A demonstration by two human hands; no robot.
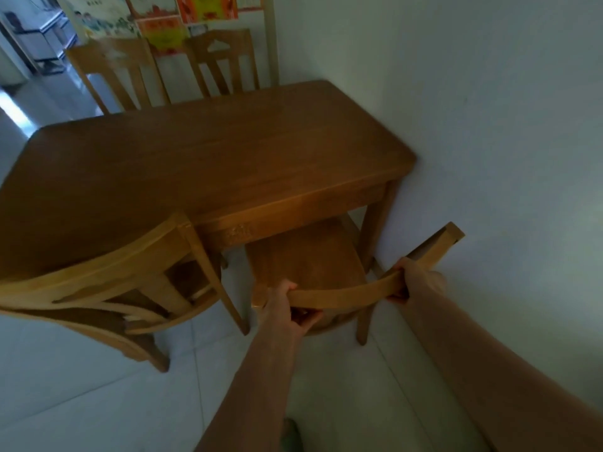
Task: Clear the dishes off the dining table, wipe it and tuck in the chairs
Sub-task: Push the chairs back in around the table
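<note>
1. Both hands are on the chair [306, 256] next to the wall [489, 125]. The left hand [284, 301] is wrapped round the top rail [342, 293] near its left end, fingers curled underneath. The right hand [414, 278] grips the same rail further along. Neither is holding anything else.
2. No dishes show on the surface [212, 151], so I'd guess this is the chair-tucking part.
3. The front of the seat sits just under the near edge of the surface. The rest of the seat and the rail stick out toward the person.
4. The bit that matters: the seat lies straight ahead of the hands, and the rail runs across between them. It's skewed though, with the right end reaching further away, toward the wall. So the chair looks turned a little. The push goes forward under the surface, and I reckon the left hand has to do more to square it up.
5. The slot is tight, with the table leg [375, 230] just beside the seat on the right and the left chair [107, 282] close on the other side. Clipping the leg seems the likeliest snag.
6. The far chairs [225, 60] look pushed in.
</note>
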